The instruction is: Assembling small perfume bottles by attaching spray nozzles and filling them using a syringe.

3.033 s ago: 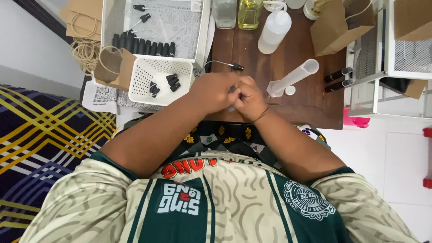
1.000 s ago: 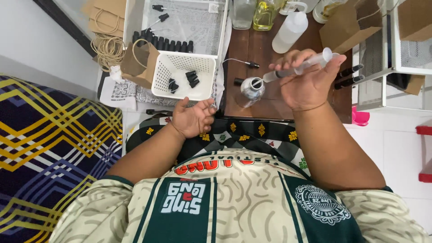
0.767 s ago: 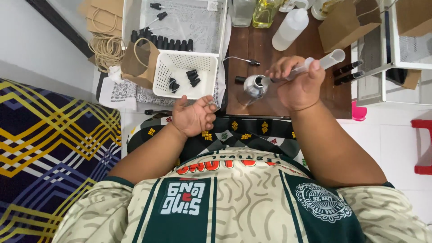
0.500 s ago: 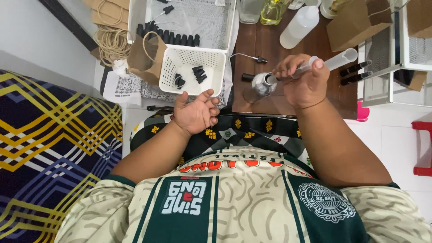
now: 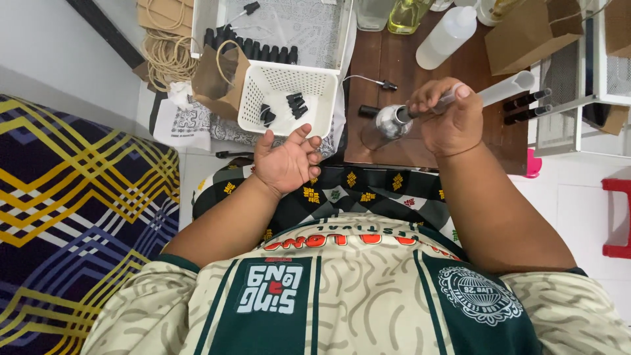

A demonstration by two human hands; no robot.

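My right hand (image 5: pixel 450 121) grips a clear tube (image 5: pixel 499 91) over a small bottle (image 5: pixel 388 125) at the counter's (image 5: pixel 388 66) near edge; my left hand (image 5: pixel 286 161) lies open, empty.

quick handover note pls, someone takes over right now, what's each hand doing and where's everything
Right hand: gripping a large clear syringe, its tip at the mouth of a small clear bottle on the brown table.
Left hand: empty, palm up, open, above the lap near the white basket.
Basket holds a few black caps; more black caps are lined up in the white tray behind.
Bottle uncapped; whether it is filled cannot be told.
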